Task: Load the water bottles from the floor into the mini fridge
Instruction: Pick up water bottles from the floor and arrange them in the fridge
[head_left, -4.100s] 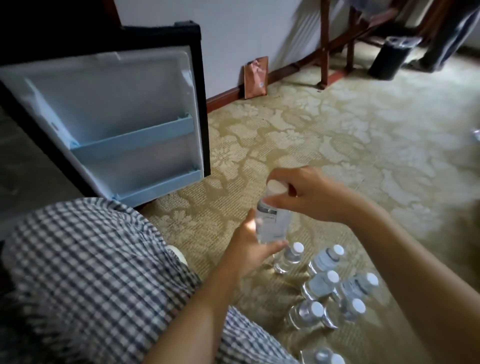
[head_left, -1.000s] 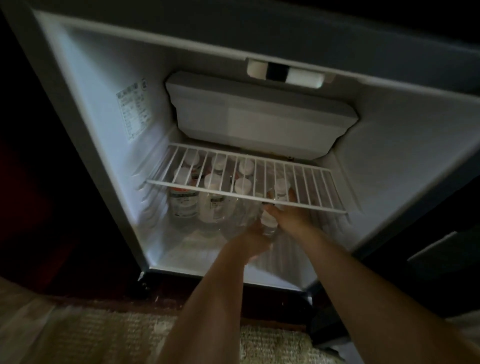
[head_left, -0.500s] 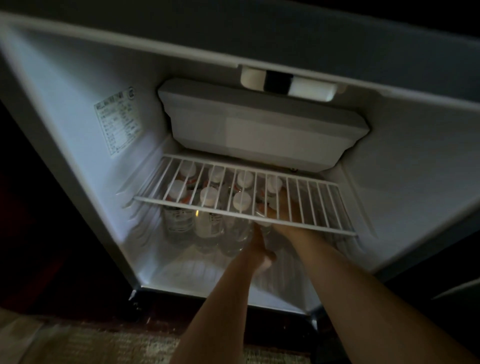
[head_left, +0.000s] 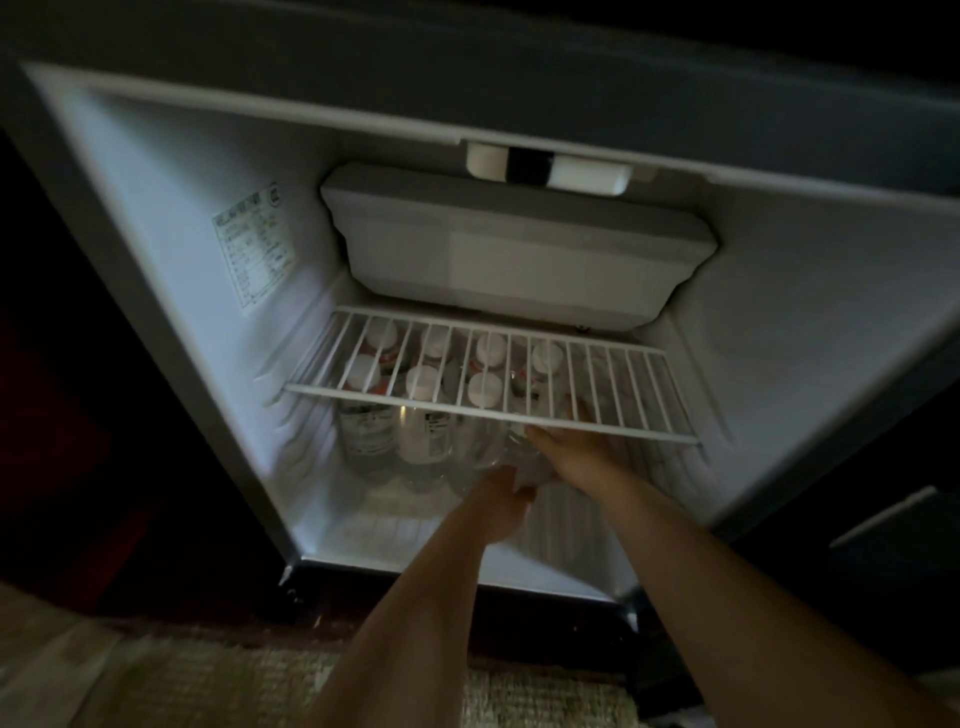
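Clear plastic water bottle (head_left: 501, 457) stands upright on the white mini fridge (head_left: 171, 218) floor, under the white wire shelf (head_left: 613, 415) front edge (blurred); left hand (head_left: 501, 506) fingers clamp its base, right hand (head_left: 569, 447) its top, nearer the empty right side.

Both bare forearms reach forward, left hand (head_left: 501, 501) and right hand (head_left: 574, 447) close together.
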